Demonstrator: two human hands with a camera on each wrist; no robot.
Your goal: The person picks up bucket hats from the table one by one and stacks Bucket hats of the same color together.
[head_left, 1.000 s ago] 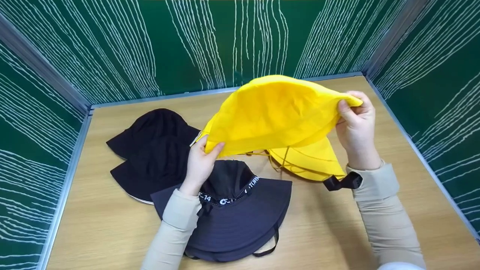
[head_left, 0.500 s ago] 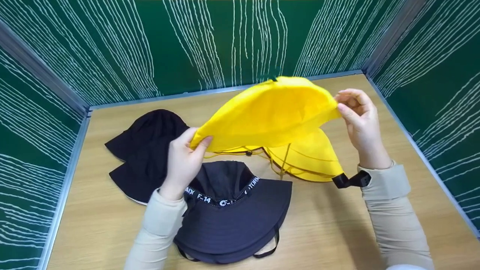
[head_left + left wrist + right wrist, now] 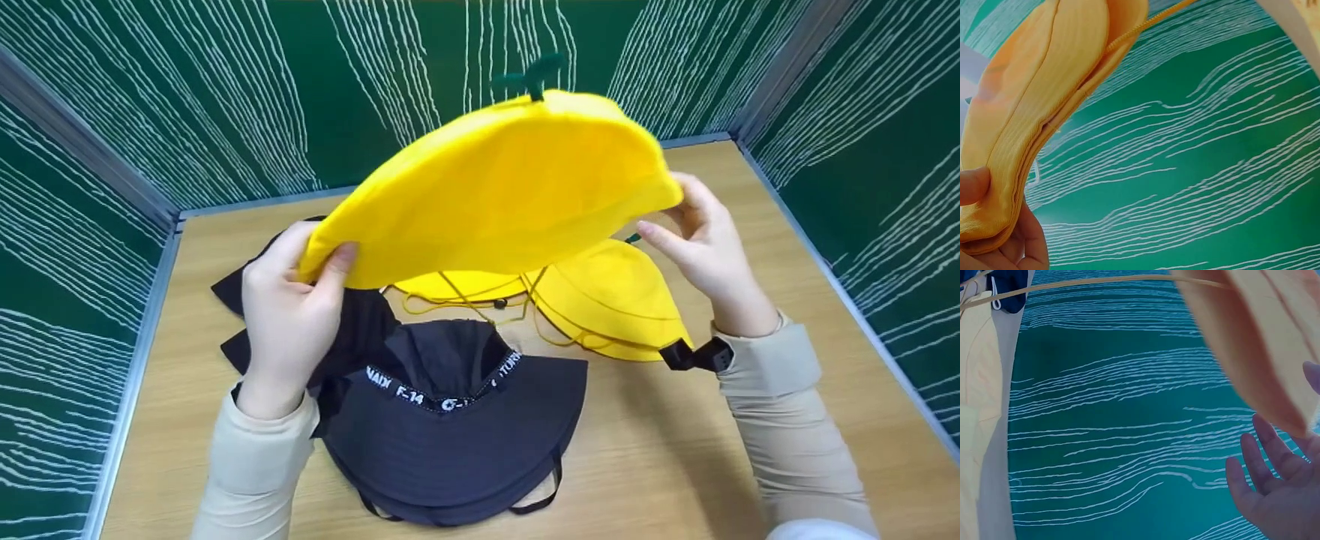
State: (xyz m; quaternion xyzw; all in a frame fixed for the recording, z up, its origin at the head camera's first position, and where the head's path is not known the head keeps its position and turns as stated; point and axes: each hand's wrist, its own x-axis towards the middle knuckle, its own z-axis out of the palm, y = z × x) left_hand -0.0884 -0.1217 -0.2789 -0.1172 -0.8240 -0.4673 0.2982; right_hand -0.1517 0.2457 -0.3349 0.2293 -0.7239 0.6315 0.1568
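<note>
A yellow bucket hat (image 3: pixel 480 195) with a green sprout on top is held folded flat above the table. My left hand (image 3: pixel 289 322) pinches its left end between thumb and fingers; the folded brim layers (image 3: pixel 1022 163) show in the left wrist view. At the hat's other end, my right hand (image 3: pixel 709 247) has its thumb apart from the cloth. Its fingertips are partly hidden behind the hat in the head view. In the right wrist view the right fingers (image 3: pixel 1266 455) are spread and loosely bent beside the hat's tip (image 3: pixel 1292 422). A cord hangs below the hat.
More yellow hats (image 3: pixel 622 300) with a cord lie under the raised one. Dark wide-brimmed hats (image 3: pixel 457 442) with straps lie in front, and black hats (image 3: pixel 360 322) at the left. Green panels (image 3: pixel 480 45) with white lines enclose the wooden table (image 3: pixel 637 465).
The yellow hat has risen and shifted left with my left hand. My right hand has let go of the brim's right end, and the green sprout has come into view.
</note>
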